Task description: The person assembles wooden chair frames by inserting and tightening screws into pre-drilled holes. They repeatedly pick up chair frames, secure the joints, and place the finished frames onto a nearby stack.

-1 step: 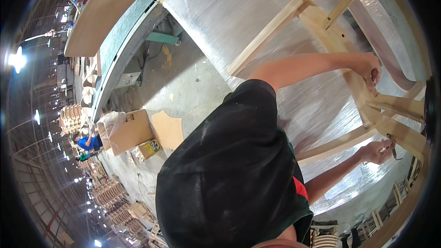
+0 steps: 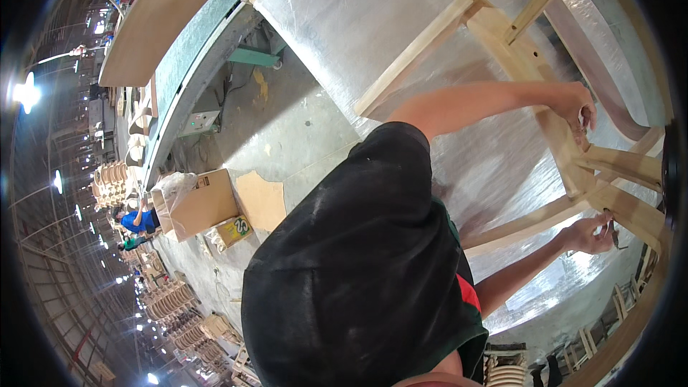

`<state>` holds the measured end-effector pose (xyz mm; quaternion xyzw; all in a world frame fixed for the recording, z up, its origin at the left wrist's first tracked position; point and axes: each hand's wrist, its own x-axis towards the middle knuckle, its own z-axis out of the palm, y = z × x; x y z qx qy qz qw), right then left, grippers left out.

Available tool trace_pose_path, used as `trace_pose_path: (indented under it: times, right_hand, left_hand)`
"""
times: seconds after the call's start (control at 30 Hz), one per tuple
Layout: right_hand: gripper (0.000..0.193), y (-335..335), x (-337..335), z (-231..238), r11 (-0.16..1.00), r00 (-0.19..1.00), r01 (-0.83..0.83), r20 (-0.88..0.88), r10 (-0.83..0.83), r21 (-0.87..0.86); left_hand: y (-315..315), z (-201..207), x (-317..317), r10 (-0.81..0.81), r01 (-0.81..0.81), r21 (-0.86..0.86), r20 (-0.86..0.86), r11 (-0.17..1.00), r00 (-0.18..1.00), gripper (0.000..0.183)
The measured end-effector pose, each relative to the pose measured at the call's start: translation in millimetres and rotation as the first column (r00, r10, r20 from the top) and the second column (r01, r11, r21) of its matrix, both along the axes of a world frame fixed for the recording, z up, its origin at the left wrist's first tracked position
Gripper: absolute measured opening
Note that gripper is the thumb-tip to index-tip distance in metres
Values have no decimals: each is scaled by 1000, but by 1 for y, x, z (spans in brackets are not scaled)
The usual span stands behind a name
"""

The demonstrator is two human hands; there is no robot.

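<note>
A pale wooden chair frame [image 2: 516, 54] lies on a bench covered with shiny clear film [image 2: 337, 21]. My left hand [image 2: 575, 109] rests at the frame's corner, fingers bent down onto the wood by a short crosspiece [image 2: 620, 165]. Lower in view, my right hand [image 2: 589, 234] is closed at the outer wooden rail [image 2: 629, 209], close to a dark hole in it. Between its thumb and fingers is a small, thin, bent metal tool, a hex key [image 2: 617, 241]. Its far end sticks out past the fingers, and part of it is hidden.
A curved wooden panel [image 2: 161, 18] lies on a greenish bench [image 2: 193, 50] at upper left. An open cardboard box [image 2: 204, 208] and a small yellow carton [image 2: 231, 233] stand on the floor. Stacks of wooden parts [image 2: 172, 301] and a person in blue [image 2: 136, 222] are farther off.
The fingers of my right hand have shifted on the hex key, with the thumb side raised toward the rail. My left hand has barely moved, its fingertips slightly more apart.
</note>
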<state>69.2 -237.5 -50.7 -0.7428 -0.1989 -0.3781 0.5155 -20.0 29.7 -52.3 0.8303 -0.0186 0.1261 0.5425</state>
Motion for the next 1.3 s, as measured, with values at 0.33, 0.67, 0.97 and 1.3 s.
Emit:
trace_pose_path:
  times: [0.33,0.67,0.97,1.3]
  right_hand:
    - [9,-15,-18,4,948,985,170,54,-162,-270]
    - [17,4,-20,22,1000,937,-7,-350,3,-9]
    - [7,14,-29,73,973,975,218,-33,-221,-77]
    - [14,80,-105,100,596,657,-750,-434,616,-288]
  left_hand:
    - [3,-37,24,-60,2,173,334,985,941,30]
    - [0,1,1,42,-68,161,159,985,986,17]
    - [-4,32,-14,127,-219,-541,-201,812,971,15]
    - [-53,57,-117,88,-192,-682,-184,706,979,15]
